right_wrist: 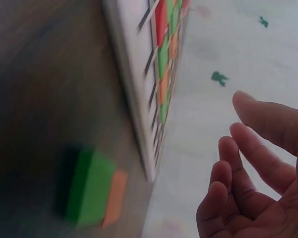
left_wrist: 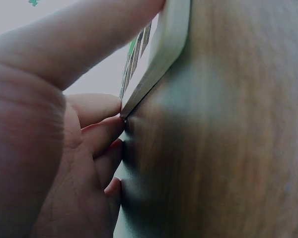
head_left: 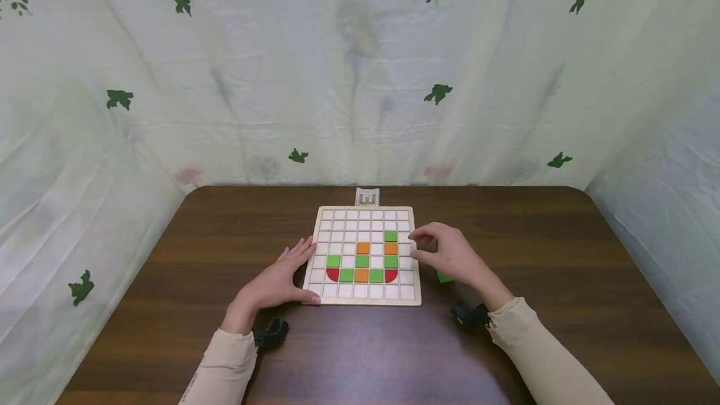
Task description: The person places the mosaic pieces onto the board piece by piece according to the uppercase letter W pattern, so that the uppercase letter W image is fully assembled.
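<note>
A square pale board (head_left: 369,292) with a grid of white cells lies on the table. Green, orange and red tiles fill some cells; one green tile (head_left: 390,235) tops the right column, and a rounded red tile (head_left: 333,275) sits lower left. My left hand (head_left: 277,281) rests at the board's left edge, thumb on the near corner, fingers extended along the side. Over the right edge hovers my right hand (head_left: 450,255), thumb and fingers apart, holding nothing visible. Beneath it, a green block (right_wrist: 92,188) and an orange block (right_wrist: 115,198) lie on the table.
A small card (head_left: 367,197) with a printed pattern lies behind the board, near the far edge of the brown wooden table (head_left: 534,249). Pale curtains (head_left: 315,80) with leaf and bird shapes surround the back and sides.
</note>
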The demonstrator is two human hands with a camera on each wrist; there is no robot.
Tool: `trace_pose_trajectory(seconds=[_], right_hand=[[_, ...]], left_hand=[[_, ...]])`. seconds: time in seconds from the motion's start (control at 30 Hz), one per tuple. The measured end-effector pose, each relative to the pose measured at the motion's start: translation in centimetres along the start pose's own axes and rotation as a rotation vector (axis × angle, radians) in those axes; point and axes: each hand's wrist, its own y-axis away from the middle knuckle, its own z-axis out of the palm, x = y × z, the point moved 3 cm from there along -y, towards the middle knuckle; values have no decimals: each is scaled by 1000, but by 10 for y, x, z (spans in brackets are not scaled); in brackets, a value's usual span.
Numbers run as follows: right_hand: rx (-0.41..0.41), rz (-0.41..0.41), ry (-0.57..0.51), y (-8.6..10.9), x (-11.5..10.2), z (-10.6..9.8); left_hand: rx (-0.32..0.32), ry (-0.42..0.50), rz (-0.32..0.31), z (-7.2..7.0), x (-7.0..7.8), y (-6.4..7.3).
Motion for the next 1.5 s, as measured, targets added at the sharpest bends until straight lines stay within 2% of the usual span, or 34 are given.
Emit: trace_pose_trajectory(seconds=[0.33, 0.57, 0.93, 1.2, 1.5], right_hand=[[-12, -2, 8, 16, 34, -17], [-86, 16, -3, 18, 48, -23], [-181, 7, 57, 16, 54, -24], [-190, -21, 94, 16, 54, -23], [-217, -3, 106, 15, 53, -21]], left_hand=[[-8, 3, 2, 0, 1, 0], [-6, 2, -3, -2, 2, 0], [-6, 2, 1, -2, 2, 0], [-4, 15, 10, -2, -1, -1], [-3, 7, 15, -1, 0, -1]])
